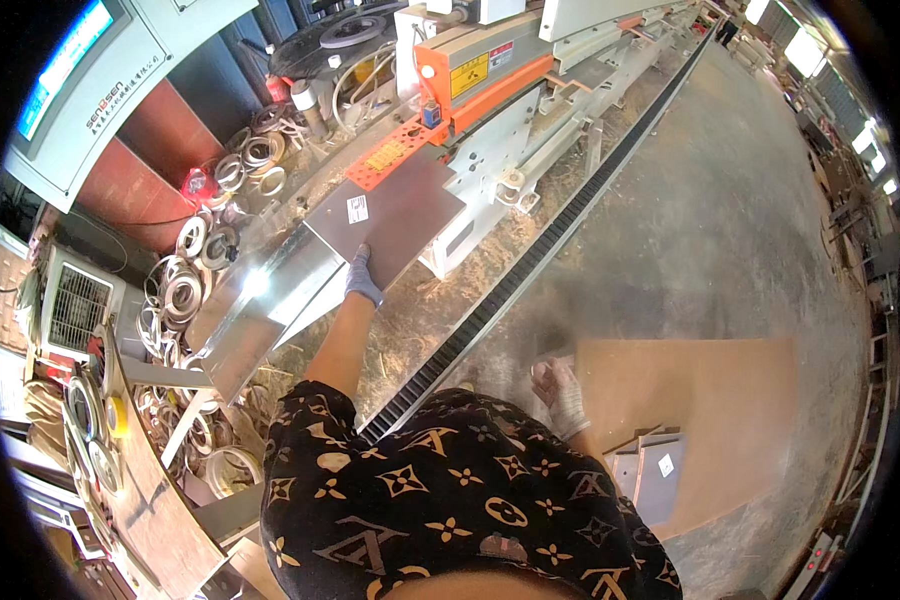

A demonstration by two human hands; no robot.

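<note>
A flat brown panel (410, 205) with a small white label lies on the infeed of an orange and grey machine (480, 75). My left hand (363, 280), in a bluish-grey glove, grips its near edge, with part of the hand on top; the fingers beneath are hidden. Beside my right hip hangs my right hand (558, 393) in a whitish glove, its fingers loosely bent and apart, with nothing seen in it. Behind that hand, small brown panels (660, 470), one with a white label, lie on a tan sheet (710, 400) on the floor.
A black ribbed conveyor strip (530, 270) runs from near my waist to the far end. Rolls of edge banding (182, 295) pile up at the left, under a control cabinet (120, 95) with a screen. A wooden board (160, 500) stands at the lower left.
</note>
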